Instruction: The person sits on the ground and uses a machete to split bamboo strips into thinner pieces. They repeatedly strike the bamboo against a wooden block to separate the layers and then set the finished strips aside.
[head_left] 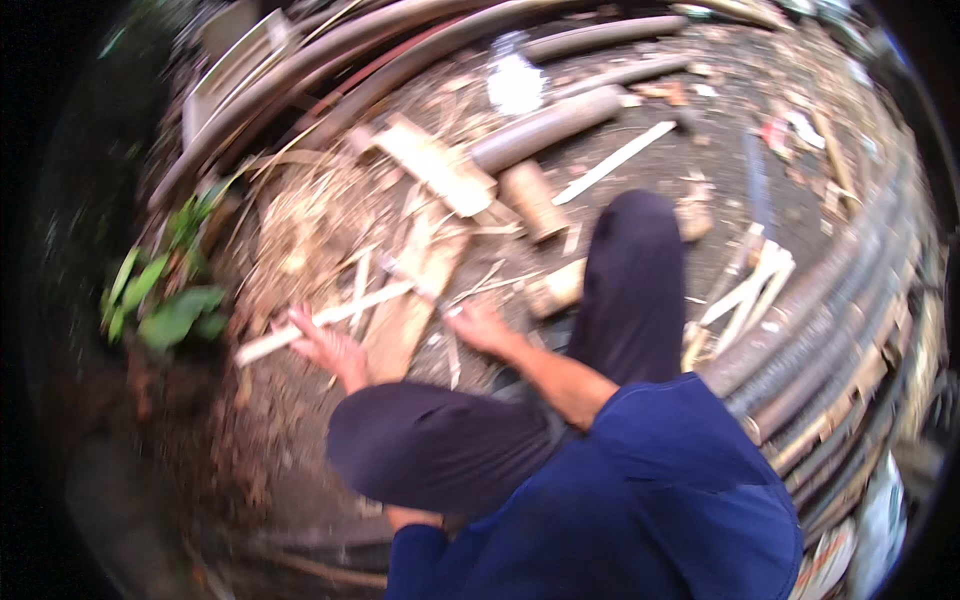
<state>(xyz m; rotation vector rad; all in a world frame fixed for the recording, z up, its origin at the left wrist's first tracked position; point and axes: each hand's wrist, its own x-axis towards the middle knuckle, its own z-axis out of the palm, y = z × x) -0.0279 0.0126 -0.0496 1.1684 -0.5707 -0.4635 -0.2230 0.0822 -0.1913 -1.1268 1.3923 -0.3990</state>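
Observation:
A pale split bamboo strip (375,300) slants across the middle left of the view. My left hand (330,345) grips it near its lower left end, with fingers and thumb around it. My right hand (478,326) is closed around the handle of a knife (405,274), whose blurred blade points up and left, close to the strip's far end. Beneath them, a flat split piece of wood (405,330) lies on the ground. Motion blur hides whether the blade touches the strip.
Shavings (300,225) are heaped beyond my left hand, beside a green leafy plant (180,310). Cut bamboo sections (548,130) lie ahead. Toward the right are a long bluish blade (758,185), pale strips (750,290) and stacked poles (810,310).

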